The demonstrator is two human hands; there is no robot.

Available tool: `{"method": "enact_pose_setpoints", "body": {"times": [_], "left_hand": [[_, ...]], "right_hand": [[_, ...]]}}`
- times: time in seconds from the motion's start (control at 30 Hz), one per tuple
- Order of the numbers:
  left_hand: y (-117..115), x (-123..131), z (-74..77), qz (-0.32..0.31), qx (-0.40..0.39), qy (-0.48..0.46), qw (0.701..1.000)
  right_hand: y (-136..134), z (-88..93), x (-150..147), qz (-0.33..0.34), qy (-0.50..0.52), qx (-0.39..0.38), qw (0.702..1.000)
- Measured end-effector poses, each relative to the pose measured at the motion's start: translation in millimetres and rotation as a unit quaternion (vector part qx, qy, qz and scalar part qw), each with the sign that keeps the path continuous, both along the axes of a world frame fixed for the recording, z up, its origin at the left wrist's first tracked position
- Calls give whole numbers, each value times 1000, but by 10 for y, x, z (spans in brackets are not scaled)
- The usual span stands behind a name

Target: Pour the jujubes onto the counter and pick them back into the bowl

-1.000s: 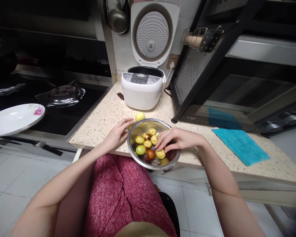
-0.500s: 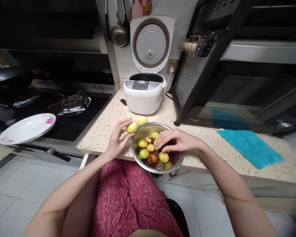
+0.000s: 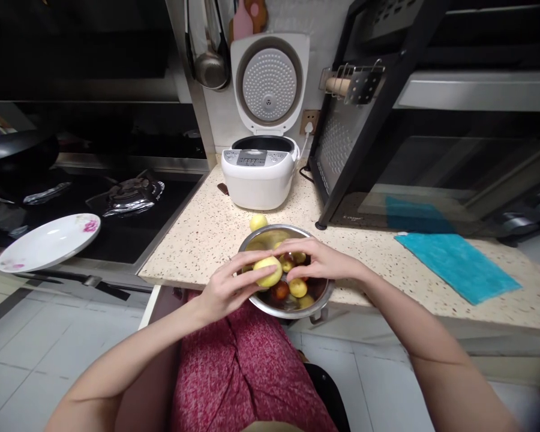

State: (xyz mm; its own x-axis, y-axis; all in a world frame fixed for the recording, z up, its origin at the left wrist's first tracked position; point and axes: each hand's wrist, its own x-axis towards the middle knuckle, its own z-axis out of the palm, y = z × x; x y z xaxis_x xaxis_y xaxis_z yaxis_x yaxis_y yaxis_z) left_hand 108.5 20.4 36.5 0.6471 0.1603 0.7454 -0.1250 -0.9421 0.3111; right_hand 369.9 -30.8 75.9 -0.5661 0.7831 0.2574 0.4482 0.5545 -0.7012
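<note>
A pale yellow-green round fruit [image 3: 269, 272] is held in the fingers of my left hand [image 3: 227, 287], above the left side of a metal bowl [image 3: 303, 228]. My right hand [image 3: 317, 259] reaches over the bowl from the right. Its fingers are bent, with the thumb apart, and the fingertips come close to the held fruit. Nothing shows firmly gripped in it. Beneath lie several small fruits like fresh jujubes, among them a yellow one [image 3: 297, 288] and a reddish-brown one [image 3: 280, 290]; my hands hide others. Another pale yellow fruit [image 3: 258, 222] rests on the counter behind the bowl.
A white rice cooker [image 3: 258, 180] stands with its lid up. To the right are a black oven [image 3: 432, 174] and a turquoise cloth [image 3: 459, 264]. A floral white plate [image 3: 49, 240] sits at the stove's front edge. The bowl overhangs the speckled counter [image 3: 184, 240].
My left hand has carried its fruit from beside the bowl rightward over it. My right hand has shifted slightly left, its fingers now near that fruit.
</note>
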Motion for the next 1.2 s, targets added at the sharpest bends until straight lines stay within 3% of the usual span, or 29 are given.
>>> {"method": "enact_pose_setpoints", "body": {"times": [0.23,0.43,0.6,0.87,1.07,1.2], "left_hand": [[-56,49,41,0,38,20,999],[22,24,26,18,46,17,999],[145,-14,-23,37,58,-1,998],[277,-21,-69,53,40,-11,998],[341,-18,-93,43,-27,20,998],[374,-14,-115,31,-130,56,989]], "right_hand": [[-57,23,-134,-8,27,-10,1000],[-22,15,-49,-32,22,42,998],[18,52,85,4,4,54,999],[48,27,136,58,-25,5,998],[74,66,182,51,-19,-12,998],[105,41,203,-15,-1,-4,1000]]}}
